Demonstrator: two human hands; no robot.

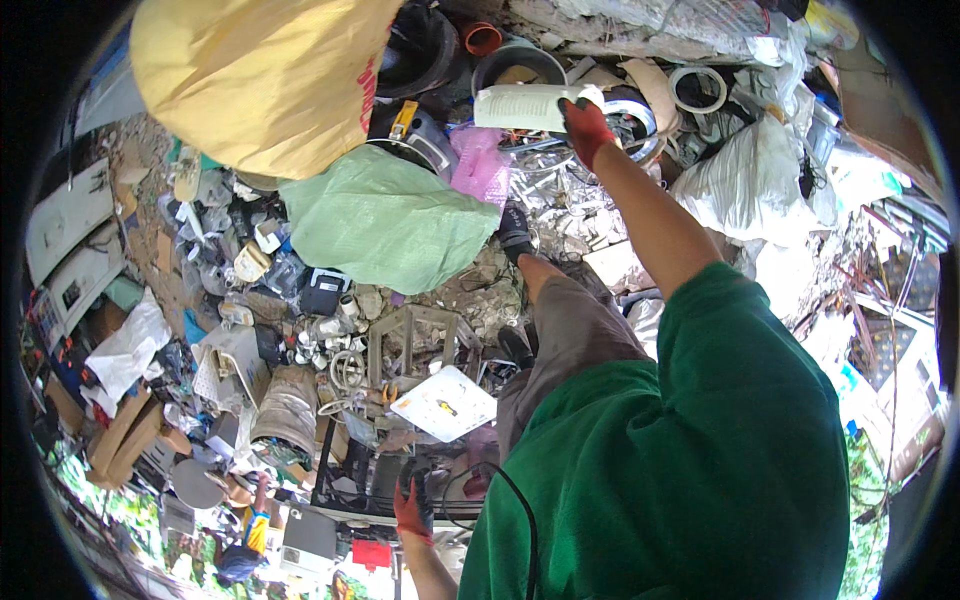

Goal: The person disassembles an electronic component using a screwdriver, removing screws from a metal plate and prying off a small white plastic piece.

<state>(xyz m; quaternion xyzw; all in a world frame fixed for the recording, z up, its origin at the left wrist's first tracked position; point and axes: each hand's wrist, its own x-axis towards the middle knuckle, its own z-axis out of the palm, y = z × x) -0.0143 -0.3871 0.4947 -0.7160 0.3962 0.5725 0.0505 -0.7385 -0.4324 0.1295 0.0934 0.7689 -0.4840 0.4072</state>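
My right hand [587,128], in a red glove with dark fingertips, grips the end of a long white plastic piece [520,107] with ribbed slots. That piece is held over a grey bucket [518,65] and scattered scrap. Lower down, my left hand [413,505], in a red and black glove, has its fingers stretched out, with nothing visible in it. It is beside a dark frame with a pale edge [370,517]. Above it lies a white square board [444,404] with a small yellow and black item on it.
A big yellow sack [260,80] and a pale green sack [385,215] lie at the upper left. Pink bubble wrap [482,165] is beside them. White plastic bags [745,180] stand at right. Mixed scrap, a wooden frame [410,340] and rubble cover the ground around my feet.
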